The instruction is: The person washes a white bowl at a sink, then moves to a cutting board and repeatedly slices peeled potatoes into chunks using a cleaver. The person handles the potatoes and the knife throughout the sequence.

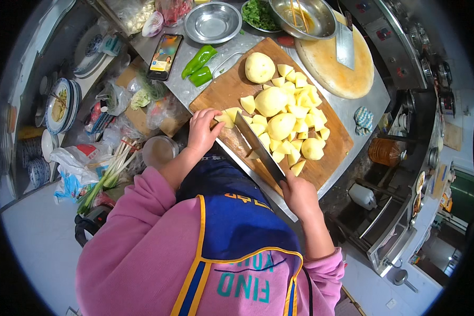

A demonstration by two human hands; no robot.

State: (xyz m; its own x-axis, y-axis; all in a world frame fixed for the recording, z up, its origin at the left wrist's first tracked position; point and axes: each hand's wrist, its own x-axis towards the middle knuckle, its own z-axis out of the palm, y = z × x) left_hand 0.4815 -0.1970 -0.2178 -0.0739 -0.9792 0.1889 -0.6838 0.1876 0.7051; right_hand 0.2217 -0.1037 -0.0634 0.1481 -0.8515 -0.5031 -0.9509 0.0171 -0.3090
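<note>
My right hand (302, 195) grips the handle of a Chinese cleaver (256, 142), its blade slanting up and left across a wooden cutting board (229, 93). At the board's left edge my left hand (202, 132) holds a piece of peeled potato (225, 118) between thumb and fingers, beside the blade's tip. Right of the blade lies a heap of potato chunks (300, 108). Several whole or large peeled potatoes (271, 101) sit among them, and one more potato (260, 68) rests near the board's top corner. A small sliver lies low against the blade.
Two green pepper pieces (199, 62), a phone (165, 57) and a metal bowl (213, 23) lie beyond the board. At right, a second cleaver (344, 47) rests on a round chopping block (361, 75), near a bowl with chopsticks (320, 29) and a folded cloth (363, 120).
</note>
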